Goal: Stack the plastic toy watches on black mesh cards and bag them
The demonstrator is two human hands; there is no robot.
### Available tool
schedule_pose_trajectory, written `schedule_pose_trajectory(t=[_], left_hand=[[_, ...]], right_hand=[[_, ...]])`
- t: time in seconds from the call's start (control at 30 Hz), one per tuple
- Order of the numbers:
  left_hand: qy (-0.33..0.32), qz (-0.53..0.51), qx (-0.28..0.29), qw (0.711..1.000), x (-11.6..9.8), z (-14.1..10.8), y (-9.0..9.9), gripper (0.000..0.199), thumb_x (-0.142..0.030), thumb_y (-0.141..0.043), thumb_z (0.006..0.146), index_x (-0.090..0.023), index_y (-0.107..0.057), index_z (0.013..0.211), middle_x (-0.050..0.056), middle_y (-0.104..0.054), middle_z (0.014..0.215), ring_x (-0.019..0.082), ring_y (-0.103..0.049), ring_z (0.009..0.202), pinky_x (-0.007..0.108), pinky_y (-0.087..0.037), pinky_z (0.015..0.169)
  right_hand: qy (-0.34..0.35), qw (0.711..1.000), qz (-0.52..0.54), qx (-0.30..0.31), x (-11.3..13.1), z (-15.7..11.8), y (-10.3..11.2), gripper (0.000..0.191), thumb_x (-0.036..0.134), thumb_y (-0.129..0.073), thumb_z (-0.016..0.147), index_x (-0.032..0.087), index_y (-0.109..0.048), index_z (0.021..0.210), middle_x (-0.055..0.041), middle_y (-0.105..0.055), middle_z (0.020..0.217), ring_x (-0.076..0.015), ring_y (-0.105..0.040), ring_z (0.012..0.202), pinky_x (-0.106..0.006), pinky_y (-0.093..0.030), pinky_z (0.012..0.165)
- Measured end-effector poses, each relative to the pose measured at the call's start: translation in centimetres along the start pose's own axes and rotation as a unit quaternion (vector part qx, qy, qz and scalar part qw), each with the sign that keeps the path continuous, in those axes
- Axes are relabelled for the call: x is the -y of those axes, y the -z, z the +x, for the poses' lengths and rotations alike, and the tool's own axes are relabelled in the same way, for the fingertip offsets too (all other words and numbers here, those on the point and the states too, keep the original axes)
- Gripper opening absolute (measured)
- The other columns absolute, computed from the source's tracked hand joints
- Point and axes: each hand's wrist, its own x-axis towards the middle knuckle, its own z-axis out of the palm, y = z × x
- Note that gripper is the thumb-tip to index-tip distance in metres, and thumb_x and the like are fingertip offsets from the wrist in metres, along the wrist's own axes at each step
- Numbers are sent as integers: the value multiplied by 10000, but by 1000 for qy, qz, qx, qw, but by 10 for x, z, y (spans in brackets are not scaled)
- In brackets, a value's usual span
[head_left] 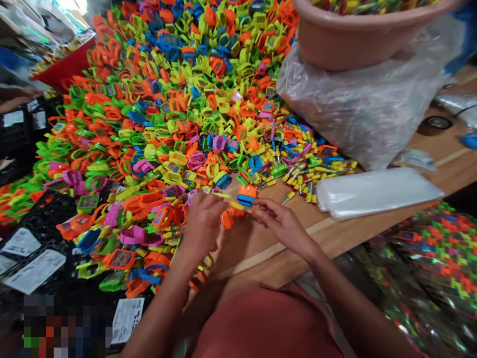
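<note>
Left hand (203,219) curled, grip unreadable | right fingers (271,208) narrow by blurred yellow piece (237,205), hold unclear | inward of table (268,253)'s near edge, orange-and-blue toy watch (246,195) alongside | loose pinch could drop it!

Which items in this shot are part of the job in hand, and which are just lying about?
In use, by the look of it:
blurred yellow piece between left hand and right hand
toy-watch pile
small yellow tubes
clear plastic sleeves, perhaps

Likely just lying about:
dark round roll
black crates with paper labels
pink tub; role unclear
</note>
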Motion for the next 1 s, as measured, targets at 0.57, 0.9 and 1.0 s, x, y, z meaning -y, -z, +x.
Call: schedule_pose_trajectory(t=[0.57,0.9,1.0], left_hand=[[106,-54,149,982,-3,10,-72,149,-98,-645,891,-189,-757,926,83,-648,942,255,-582,958,374,-469,869],[371,-622,-42,689,-31,-1,-78,292,-375,-833,778,-158,-660,868,19,-680,787,130,-579,673,256,-435,658],[392,-696,-46,600,-39,-2,-73,448,-480,-916,677,-164,-665,871,32,-715,800,130,-621,694,238,-435,649]], right_hand=[[-79,892,-430,-117,-41,4,51,244,517,-520,958,288,-526,874,-142,-688,829,-324,-660,719,-438,-459,637],[-27,999,10,-31,-23,-6,-9,445,573,-614,934,216,-689,1189,-104,-725,1075,-231,-699,899,-380,-572,838],[-46,995,88,-14,-9,-5,-22,474,556,-683,895,198,-683,1205,-71,-734,967,-192,-659,796,-342,-562,760]])
